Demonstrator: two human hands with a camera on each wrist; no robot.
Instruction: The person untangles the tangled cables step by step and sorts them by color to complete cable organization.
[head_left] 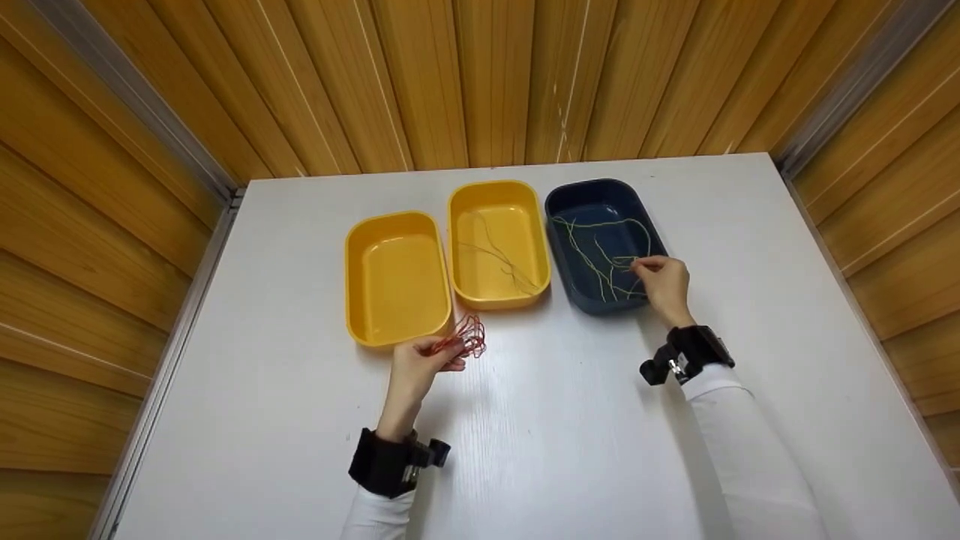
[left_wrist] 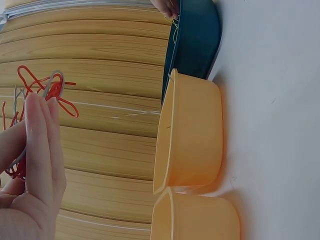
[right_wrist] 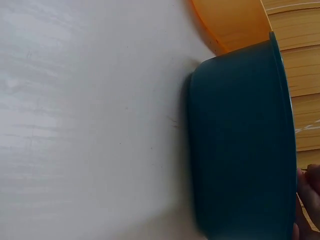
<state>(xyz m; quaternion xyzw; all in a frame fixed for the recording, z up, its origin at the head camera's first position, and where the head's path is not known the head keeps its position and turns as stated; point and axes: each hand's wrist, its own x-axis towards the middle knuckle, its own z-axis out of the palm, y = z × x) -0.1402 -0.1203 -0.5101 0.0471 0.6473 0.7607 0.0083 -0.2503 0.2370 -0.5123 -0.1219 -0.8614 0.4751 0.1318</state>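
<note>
My left hand (head_left: 412, 367) grips a tangled bundle of red wires (head_left: 472, 335) between thumb and fingers, just in front of the left yellow bin (head_left: 401, 289). Grey strands (left_wrist: 61, 82) show among the red in the left wrist view. Over the near right edge of the dark blue bin (head_left: 589, 306), my right hand (head_left: 667, 287) pinches thin yellow-green wires (head_left: 609, 223). Several of these strands spread across that bin. In the right wrist view the bin's wall fills much of the frame, and only part of the hand (right_wrist: 311, 192) shows past the rim.
Between the other two bins stands a middle yellow bin (head_left: 499, 304) with a few thin, dull-coloured wires (head_left: 499, 255) in it. All three bins stand side by side on a white table (head_left: 525, 420). Wood-look panels (head_left: 491, 82) enclose the table at the back and sides.
</note>
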